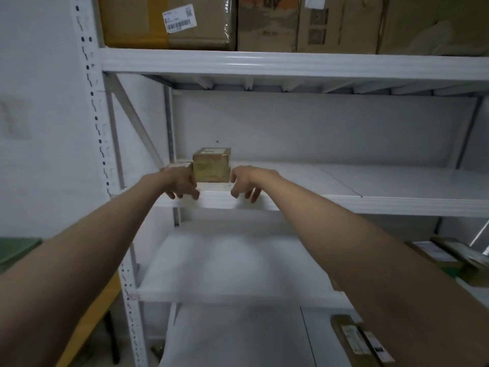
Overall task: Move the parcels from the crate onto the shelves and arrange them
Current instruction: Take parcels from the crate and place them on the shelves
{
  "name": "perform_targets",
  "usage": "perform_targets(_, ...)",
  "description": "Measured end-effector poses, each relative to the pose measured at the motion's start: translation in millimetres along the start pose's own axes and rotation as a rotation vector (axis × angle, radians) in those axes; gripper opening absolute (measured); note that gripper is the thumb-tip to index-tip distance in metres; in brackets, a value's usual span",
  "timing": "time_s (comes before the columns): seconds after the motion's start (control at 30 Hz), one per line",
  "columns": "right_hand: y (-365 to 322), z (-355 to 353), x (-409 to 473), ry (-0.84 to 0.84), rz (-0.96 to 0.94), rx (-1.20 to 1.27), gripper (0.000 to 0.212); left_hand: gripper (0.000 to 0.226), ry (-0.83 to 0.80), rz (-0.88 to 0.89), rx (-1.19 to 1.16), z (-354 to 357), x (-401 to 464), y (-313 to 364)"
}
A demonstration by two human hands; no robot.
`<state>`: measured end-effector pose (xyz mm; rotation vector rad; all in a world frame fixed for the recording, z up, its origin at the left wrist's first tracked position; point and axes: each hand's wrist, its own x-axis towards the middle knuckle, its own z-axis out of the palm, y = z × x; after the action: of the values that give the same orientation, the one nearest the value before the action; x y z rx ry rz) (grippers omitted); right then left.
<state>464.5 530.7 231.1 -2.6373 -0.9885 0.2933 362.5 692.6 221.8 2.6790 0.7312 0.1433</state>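
A small brown cardboard parcel (211, 165) stands upright near the left end of the middle shelf (344, 181). A lower, paler parcel (182, 164) lies just left of it, mostly hidden by my left hand (181, 182). That hand hovers at the shelf's front edge with loosely curled fingers and holds nothing. My right hand (246, 181) hangs just right of the brown parcel, fingers relaxed and pointing down, apart from it. No crate is in view.
Large cardboard boxes (169, 22) fill the top shelf. Flat parcels (444, 256) lie at the right of a lower shelf, and more parcels (362, 340) sit further down. A white upright post (90, 102) bounds the rack's left side. A green and yellow object (16, 250) is at the far left.
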Motion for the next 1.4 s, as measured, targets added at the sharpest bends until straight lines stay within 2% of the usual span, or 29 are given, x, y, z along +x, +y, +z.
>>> perform_targets(0.2,10.5,36.9,-38.2,-0.128,-0.100,-0.082,0.054,0.049,-0.139,-0.105,0.053,44.6,-65.7,-4.3)
perform_targets(0.4,6.9,92.1,-81.0,-0.282,-0.196,-0.145,0.070,0.059,-0.184,-0.233,0.152,87.5,-140.5,-35.9)
perform_targets(0.5,-9.7,119.8,-103.7,-0.331,-0.289,-0.179,0.072,0.062,-0.190,-0.314,0.211,99.8,-184.7,-58.7)
perform_targets(0.73,-86.8,194.4,-161.8,-0.450,-0.520,-0.276,0.074,0.062,-0.186,-0.546,0.204,105.9,-311.0,-127.2)
perform_targets(0.9,-160.6,254.4,-216.0,-0.559,-0.682,-0.323,0.072,0.054,-0.229,-0.739,0.227,109.1,-411.0,-181.4)
perform_targets(1.0,-206.5,294.2,-255.4,-0.640,-0.766,-0.341,0.066,0.060,-0.198,-0.841,0.227,112.9,-478.0,-206.8)
perform_targets(1.17,-272.6,368.0,-339.1,-0.703,-0.959,-0.417,0.064,0.059,-0.219,-1.023,0.147,126.5,-599.2,-251.9)
perform_targets(1.4,-325.3,461.0,-459.5,-0.858,-1.083,-0.467,0.059,0.054,-0.252,-1.196,0.005,170.7,-751.4,-297.1)
